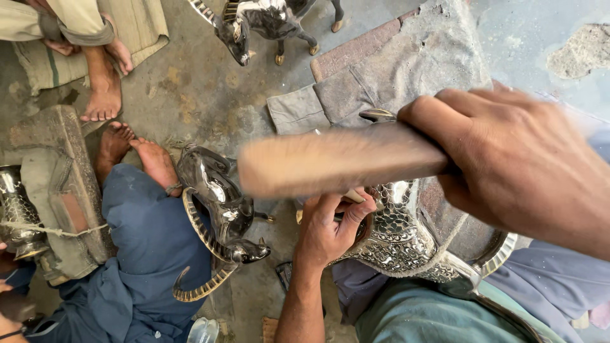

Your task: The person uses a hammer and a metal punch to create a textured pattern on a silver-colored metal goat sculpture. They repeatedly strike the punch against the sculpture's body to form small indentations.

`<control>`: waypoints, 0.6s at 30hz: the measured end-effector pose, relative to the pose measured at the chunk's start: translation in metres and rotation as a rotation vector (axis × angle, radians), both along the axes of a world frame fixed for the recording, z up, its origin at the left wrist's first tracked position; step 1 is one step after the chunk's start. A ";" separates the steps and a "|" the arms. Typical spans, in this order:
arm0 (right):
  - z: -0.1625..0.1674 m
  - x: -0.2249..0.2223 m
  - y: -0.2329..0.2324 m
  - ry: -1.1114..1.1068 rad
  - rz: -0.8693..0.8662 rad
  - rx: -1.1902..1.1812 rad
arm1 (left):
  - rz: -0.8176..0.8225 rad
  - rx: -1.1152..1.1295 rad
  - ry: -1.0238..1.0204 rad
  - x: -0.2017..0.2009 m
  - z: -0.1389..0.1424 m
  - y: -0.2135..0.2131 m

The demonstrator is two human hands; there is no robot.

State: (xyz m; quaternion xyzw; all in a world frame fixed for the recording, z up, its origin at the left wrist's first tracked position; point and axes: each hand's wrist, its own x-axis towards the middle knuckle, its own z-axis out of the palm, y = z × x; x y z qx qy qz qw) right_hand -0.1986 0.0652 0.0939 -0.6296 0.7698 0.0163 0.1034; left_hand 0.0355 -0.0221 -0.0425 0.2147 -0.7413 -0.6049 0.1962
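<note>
Across lap, one embossed figure (400, 235), two hands

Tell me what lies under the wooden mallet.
Under the blurred wooden mallet in the right hand, the left hand steadies a patterned silver figure. The mallet covers the figure's upper part.
</note>
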 end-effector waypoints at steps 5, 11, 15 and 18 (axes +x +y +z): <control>-0.013 0.001 0.022 0.160 0.008 0.184 | 0.066 -0.091 -0.022 0.004 -0.001 0.002; -0.075 -0.029 0.077 -0.310 -0.439 -0.205 | 0.320 0.249 0.204 -0.005 0.011 -0.010; -0.147 -0.036 0.116 -0.538 -0.798 -0.022 | 0.198 0.166 0.062 -0.026 0.029 -0.014; -0.173 -0.033 0.147 -0.692 -0.856 -0.128 | 0.084 0.063 -0.107 -0.040 0.045 -0.016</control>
